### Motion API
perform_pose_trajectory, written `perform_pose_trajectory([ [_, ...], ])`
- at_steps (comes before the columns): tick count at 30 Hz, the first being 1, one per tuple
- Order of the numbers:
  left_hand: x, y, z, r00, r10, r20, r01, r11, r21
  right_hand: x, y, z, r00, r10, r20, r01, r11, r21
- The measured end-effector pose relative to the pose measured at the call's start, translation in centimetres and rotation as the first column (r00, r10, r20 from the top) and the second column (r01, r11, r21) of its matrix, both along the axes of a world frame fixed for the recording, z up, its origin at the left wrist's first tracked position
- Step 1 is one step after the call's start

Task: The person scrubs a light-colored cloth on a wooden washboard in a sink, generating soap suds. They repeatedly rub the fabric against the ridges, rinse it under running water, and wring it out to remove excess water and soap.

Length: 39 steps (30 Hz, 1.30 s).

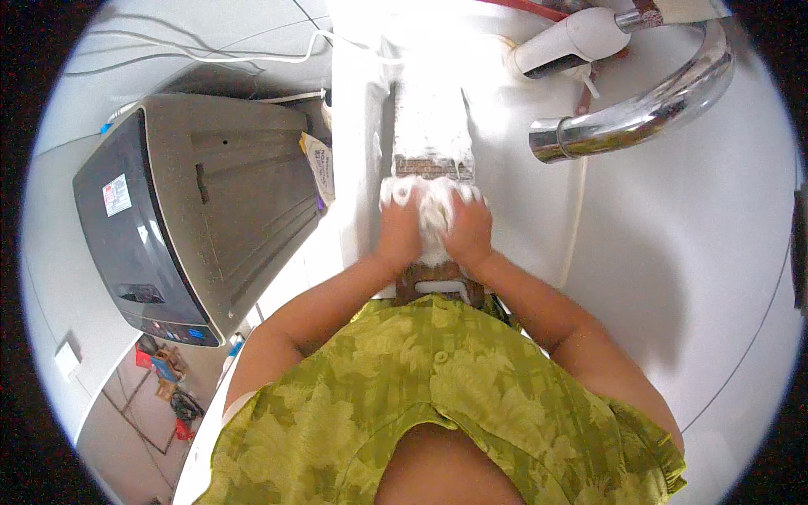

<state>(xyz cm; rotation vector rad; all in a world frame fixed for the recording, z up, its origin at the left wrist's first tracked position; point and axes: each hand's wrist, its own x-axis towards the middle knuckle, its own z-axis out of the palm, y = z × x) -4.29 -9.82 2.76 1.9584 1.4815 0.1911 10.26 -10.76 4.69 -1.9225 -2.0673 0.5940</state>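
Both hands press side by side on a foamy white cloth [434, 211] that lies over a brown washboard [435, 168]. My left hand [401, 227] is bent over the cloth's left part, its fingertips covered in suds. My right hand [470, 226] grips the right part, its fingers also in foam. Ridges of the board show just beyond the fingers, and its lower end with a slot shows near my waist. Thick suds and glare cover the board's far part. The cloth's exact kind cannot be told.
The board stands in a white sink [524, 208]. A curved chrome pipe [637, 117] reaches over the sink from the upper right, beside a white cylindrical fitting [571, 41]. At the left stands a top-loading washing machine [233, 183], with a packet [317, 167] by its edge. A white cable [271, 59] runs behind.
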Motion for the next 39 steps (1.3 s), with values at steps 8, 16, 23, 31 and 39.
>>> perform_pose_trajectory([
  [8,1.7,10.7,-3.3,0.974,0.068,-0.218,-0.071,0.997,-0.005,0.0,11.8,-5.0,0.985,-0.172,-0.029,0.160,0.958,-0.237],
  [16,0.0,7.1,-0.8,0.989,0.135,-0.066,-0.138,0.990,-0.035,2.0,8.7,-6.3,0.103,-0.526,-0.844,0.169,0.845,-0.507],
  [23,-0.9,3.9,1.8,0.764,0.293,0.575,-0.327,0.944,-0.046,3.9,5.8,1.6,0.345,-0.410,-0.844,0.433,0.868,-0.244],
  [31,-6.0,4.9,5.6,0.102,0.725,0.681,-0.492,0.632,-0.598,8.2,2.0,9.0,-0.111,-0.227,-0.968,0.376,0.891,-0.252],
  [39,-8.2,3.9,6.2,0.659,0.363,0.659,-0.499,0.867,0.021,5.8,1.9,19.5,-0.206,0.133,-0.970,0.367,0.929,0.049],
])
